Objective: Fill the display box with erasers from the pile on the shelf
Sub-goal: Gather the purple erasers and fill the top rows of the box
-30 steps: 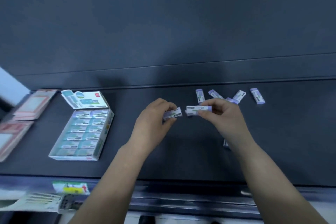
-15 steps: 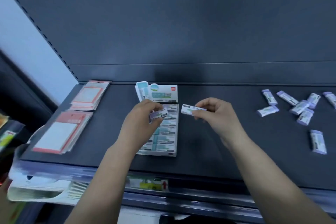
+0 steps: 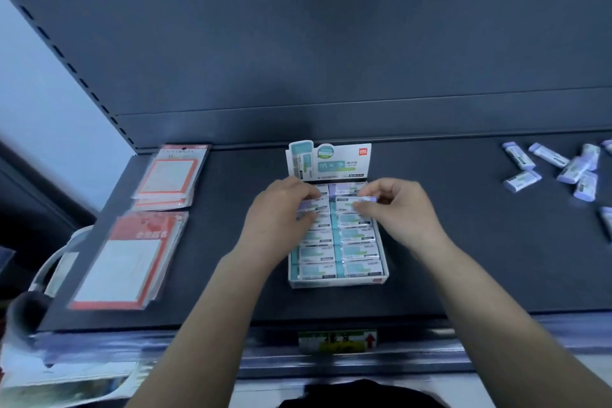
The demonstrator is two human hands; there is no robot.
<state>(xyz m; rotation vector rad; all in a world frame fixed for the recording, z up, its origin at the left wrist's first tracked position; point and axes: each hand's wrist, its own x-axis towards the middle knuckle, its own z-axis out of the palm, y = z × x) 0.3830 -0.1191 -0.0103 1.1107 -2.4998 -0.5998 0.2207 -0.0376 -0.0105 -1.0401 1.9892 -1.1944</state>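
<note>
Here, at the centre of the frame, the display box (image 3: 337, 281) lies open on the dark shelf (image 3: 430, 275), its printed lid flap (image 3: 331, 161) standing up at the far end. Inside, wrapped erasers lie in two columns, the nearer rows filled with teal-and-white packs (image 3: 359, 250). Over the far rows, the left hand (image 3: 281, 212) pinches a purple-ended eraser (image 3: 311, 207) above the left column, and the right hand (image 3: 397, 209) is closed on another eraser (image 3: 356, 200) above the right column; whether either eraser already touches the ones below is unclear. The loose pile of erasers (image 3: 569, 169) is scattered at the upper right of the frame, well apart from the box. At the left lie two stacks of red-bordered packets (image 3: 132, 258), one behind the other. A coloured price label (image 3: 337, 339) sits on the shelf's front edge below the box. A dark back panel (image 3: 331, 43) rises behind, with a slotted upright (image 3: 66, 63) at the upper left.
</note>
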